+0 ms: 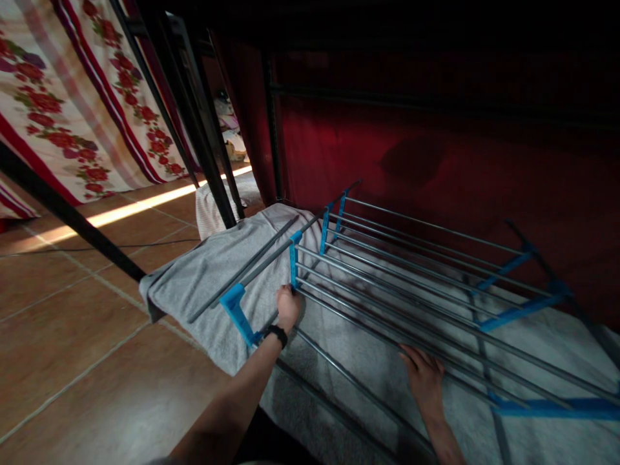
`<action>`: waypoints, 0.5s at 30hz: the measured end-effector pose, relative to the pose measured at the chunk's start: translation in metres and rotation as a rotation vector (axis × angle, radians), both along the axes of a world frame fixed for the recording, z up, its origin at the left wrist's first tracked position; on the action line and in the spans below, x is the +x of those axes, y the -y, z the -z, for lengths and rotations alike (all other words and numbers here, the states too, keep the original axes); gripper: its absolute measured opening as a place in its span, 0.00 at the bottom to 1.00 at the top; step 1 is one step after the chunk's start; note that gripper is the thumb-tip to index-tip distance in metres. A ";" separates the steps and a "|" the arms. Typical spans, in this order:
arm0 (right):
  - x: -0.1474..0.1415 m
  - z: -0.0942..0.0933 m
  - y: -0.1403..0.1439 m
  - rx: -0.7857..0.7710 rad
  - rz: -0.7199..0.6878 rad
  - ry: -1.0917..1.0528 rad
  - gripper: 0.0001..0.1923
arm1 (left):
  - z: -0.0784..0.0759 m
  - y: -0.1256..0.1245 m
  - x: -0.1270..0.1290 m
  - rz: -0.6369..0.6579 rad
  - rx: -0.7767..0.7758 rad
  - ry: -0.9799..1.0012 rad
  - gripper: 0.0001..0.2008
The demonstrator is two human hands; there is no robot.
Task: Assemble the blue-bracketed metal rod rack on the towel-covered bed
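A clothes drying rack [368,265] with metal rods and blue plastic brackets lies across a grey blanket [261,242]. My left hand [289,306], with a dark band on its wrist, is closed at the lower end of a blue bracket [293,261], where a rod meets it. Its fingertips are partly hidden. Farther right, my right hand [425,381] has its fingers curled over the rack's nearest long rod. To the left of my left hand, another blue bracket [237,313] joins the rack's side bar. Two loose-looking bars pass below my left forearm.
Dark metal posts [194,110] and a slanting bar [72,219] frame the left side. A dark red cloth [349,148] hangs behind the rack. Flowered curtains [53,97] hang over the tiled floor [72,336], where a thin cable [121,245] runs.
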State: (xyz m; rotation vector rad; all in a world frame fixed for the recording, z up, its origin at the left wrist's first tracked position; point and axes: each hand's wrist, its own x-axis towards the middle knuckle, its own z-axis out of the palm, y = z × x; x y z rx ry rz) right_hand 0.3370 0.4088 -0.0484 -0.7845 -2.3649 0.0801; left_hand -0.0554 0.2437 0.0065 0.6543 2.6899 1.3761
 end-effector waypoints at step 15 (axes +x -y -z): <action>-0.002 -0.006 0.003 -0.060 0.022 0.035 0.23 | -0.005 0.000 0.004 -0.028 -0.042 -0.060 0.07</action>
